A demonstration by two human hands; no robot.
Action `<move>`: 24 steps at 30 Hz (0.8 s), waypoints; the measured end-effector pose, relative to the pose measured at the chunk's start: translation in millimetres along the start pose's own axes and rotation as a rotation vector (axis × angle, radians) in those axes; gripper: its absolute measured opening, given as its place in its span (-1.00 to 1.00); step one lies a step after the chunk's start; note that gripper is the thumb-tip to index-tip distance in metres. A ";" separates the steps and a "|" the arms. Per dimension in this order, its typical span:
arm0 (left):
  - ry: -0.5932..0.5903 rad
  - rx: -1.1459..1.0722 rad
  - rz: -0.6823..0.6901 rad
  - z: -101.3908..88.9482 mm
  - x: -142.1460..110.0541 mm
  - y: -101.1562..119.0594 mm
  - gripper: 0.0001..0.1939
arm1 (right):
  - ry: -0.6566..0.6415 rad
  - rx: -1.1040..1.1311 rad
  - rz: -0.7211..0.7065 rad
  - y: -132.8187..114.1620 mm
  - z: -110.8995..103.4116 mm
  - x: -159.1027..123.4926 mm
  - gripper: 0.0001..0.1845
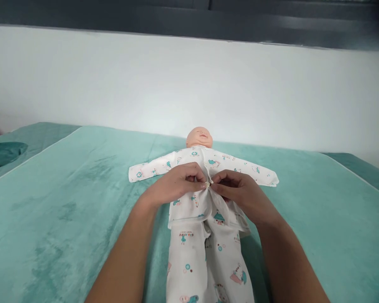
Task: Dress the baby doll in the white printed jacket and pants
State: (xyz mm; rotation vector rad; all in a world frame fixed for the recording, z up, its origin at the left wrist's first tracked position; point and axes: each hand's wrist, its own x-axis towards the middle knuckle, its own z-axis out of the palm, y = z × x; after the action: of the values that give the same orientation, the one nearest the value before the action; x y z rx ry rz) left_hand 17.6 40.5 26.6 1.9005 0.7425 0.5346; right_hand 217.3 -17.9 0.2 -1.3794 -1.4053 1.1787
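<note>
A baby doll lies on its back, dressed in a white printed pajama top and matching pants. Its long sleeves stretch out to both sides. At the middle of the chest, my left hand is closed, thumb and fingers pinching the front edge of the top beside a small pale button. My right hand pinches the opposite front edge at the same spot, fingertips nearly meeting the left ones. Below the hands the lower front of the top hangs apart over the pants.
A teal plush bedsheet lies under the doll and spreads to both sides. Behind the doll's head rises a white wall, with a dark ledge above it. A dark teal item is at the far left.
</note>
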 end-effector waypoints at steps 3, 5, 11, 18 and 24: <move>-0.003 -0.018 -0.006 0.8 -0.6 1.5 -0.88 | -0.002 0.013 -0.019 1.1 0.3 1.0 -0.81; 0.003 -0.002 -0.022 1.4 -0.7 1.8 -0.87 | -0.007 0.024 -0.024 1.9 -0.3 1.4 -0.81; -0.015 0.078 -0.007 0.9 0.2 -0.2 -0.82 | -0.058 0.053 -0.017 1.2 -2.9 0.3 -0.77; -0.009 0.103 -0.006 2.5 0.4 -0.2 -0.84 | -0.081 0.022 0.025 -1.5 1.3 -0.4 -0.85; 0.021 0.108 0.001 5.3 1.3 -1.8 -0.82 | -0.045 -0.067 0.047 -3.7 4.3 -1.1 -0.78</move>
State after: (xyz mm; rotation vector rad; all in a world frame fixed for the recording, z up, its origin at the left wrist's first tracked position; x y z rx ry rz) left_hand 21.5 38.6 22.9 1.9981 0.7980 0.5249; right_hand 212.4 -19.1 2.9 -1.4477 -1.4634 1.2095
